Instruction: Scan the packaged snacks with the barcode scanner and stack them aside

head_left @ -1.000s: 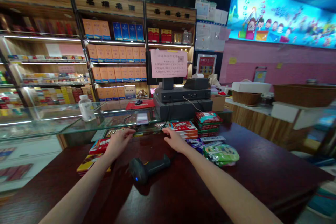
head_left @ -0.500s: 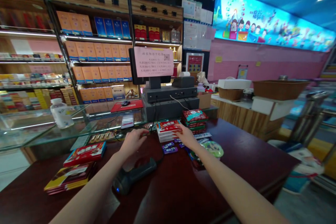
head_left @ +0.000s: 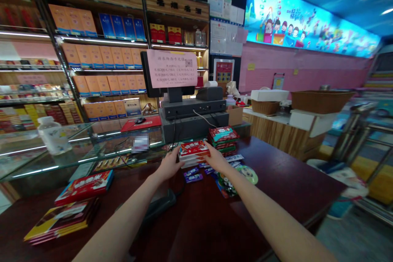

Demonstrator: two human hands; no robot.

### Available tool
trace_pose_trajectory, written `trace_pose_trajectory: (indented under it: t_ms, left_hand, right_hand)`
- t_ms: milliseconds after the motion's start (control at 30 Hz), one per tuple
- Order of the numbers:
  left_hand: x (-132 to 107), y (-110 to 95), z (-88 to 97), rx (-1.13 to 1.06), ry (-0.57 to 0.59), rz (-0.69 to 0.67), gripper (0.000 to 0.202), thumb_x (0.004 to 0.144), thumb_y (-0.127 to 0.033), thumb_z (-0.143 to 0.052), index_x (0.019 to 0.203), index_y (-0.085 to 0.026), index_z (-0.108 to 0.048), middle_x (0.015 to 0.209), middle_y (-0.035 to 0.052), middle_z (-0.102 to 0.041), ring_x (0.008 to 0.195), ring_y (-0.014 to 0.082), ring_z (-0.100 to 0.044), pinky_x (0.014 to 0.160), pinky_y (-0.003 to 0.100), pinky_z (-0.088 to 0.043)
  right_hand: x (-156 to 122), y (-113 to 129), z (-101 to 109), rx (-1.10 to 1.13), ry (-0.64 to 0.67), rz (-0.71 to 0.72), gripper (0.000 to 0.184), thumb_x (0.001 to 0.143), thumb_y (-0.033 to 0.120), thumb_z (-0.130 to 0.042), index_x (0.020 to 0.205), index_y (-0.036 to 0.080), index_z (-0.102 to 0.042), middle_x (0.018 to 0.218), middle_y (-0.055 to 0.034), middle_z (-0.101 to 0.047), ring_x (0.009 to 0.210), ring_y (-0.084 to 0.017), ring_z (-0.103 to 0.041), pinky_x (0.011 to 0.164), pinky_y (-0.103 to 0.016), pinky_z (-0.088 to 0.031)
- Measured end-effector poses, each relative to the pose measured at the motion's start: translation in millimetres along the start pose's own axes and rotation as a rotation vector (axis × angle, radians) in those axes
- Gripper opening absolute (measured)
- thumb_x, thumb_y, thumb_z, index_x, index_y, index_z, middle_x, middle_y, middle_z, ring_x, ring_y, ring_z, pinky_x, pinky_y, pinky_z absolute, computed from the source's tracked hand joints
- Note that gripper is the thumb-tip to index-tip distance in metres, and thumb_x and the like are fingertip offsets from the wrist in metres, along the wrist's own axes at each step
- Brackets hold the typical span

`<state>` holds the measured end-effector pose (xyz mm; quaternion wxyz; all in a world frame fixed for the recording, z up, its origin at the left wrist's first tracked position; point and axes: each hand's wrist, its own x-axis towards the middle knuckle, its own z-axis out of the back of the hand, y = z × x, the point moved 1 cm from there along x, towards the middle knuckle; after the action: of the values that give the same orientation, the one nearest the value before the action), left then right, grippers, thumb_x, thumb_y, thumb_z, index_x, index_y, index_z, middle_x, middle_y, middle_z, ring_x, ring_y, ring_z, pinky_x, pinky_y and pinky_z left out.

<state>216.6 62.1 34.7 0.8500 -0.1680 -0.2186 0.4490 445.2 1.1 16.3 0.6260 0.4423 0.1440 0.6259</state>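
View: head camera, looking down over both forearms at a shop counter.
Left hand: the left hand [head_left: 170,165], fingers part-curled, presses the left end of a stack of red-and-white snack packs [head_left: 194,152] and appears to grip it.
Right hand: the right hand [head_left: 216,159], fingers angled inward, presses the stack's right end.
Held stack: between the hands, a few packs deep; the large lettering is too small to read.
Beyond the right hand: a pile of green-and-red packs [head_left: 223,139].
Below the right hand: purple bars [head_left: 193,176] and a round green packet [head_left: 247,175].
Below the left hand: a black barcode scanner [head_left: 159,206], partly under the forearm.
Left of the left hand: red boxes [head_left: 84,187] and yellow-and-red packs [head_left: 61,221].
Surface: a glossy dark red wooden tabletop [head_left: 276,184], with a glass display case [head_left: 92,147] beyond the left hand.
Writing: a pink notice [head_left: 172,68] ahead of the hands, taped to a till screen, shows a QR code and price lines with 200, 300 and 500; the rest is too small to read.
Room: shelves of orange and blue boxes [head_left: 101,69] under black Chinese lettering, a pink wall [head_left: 294,69], and a bright cartoon mural [head_left: 310,24].
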Motion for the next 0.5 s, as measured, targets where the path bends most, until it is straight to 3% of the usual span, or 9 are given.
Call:
trace_pose_trajectory:
  t_ms: [200,400,500]
  left_hand:
    - [7,1,-10.3,-0.098,0.008,0.002,0.076,0.079,-0.022,-0.066,0.148,-0.013,-0.036,0.141,0.0176,-0.058,0.133,0.0265,-0.053,0.109,0.039,-0.041]
    - [-4,4,-4.6,-0.204,-0.011,-0.04,0.071,0.076,-0.018,-0.066,0.143,-0.017,-0.043,0.137,0.0112,-0.063,0.128,0.0229,-0.058,0.11,0.034,-0.042]
    - [-15,5,4.1,-0.264,-0.015,-0.054,0.068,0.077,-0.016,-0.063,0.142,-0.018,-0.045,0.132,0.0079,-0.067,0.124,0.0205,-0.061,0.108,0.033,-0.044]
  right_hand:
    - [0,6,0,-0.036,0.036,-0.054,0.07,0.082,0.008,-0.054,0.149,0.022,-0.042,0.117,-0.008,-0.071,0.099,-0.022,-0.07,0.091,-0.034,-0.052]
    - [-15,18,2,-0.058,0.06,-0.082,0.072,0.084,0.01,-0.053,0.153,0.019,-0.034,0.123,-0.0093,-0.069,0.101,-0.02,-0.07,0.094,-0.032,-0.049]
    - [-24,23,-1,-0.072,0.034,-0.07,0.069,0.084,0.011,-0.054,0.151,0.019,-0.039,0.123,-0.0095,-0.069,0.102,-0.021,-0.069,0.095,-0.032,-0.048]
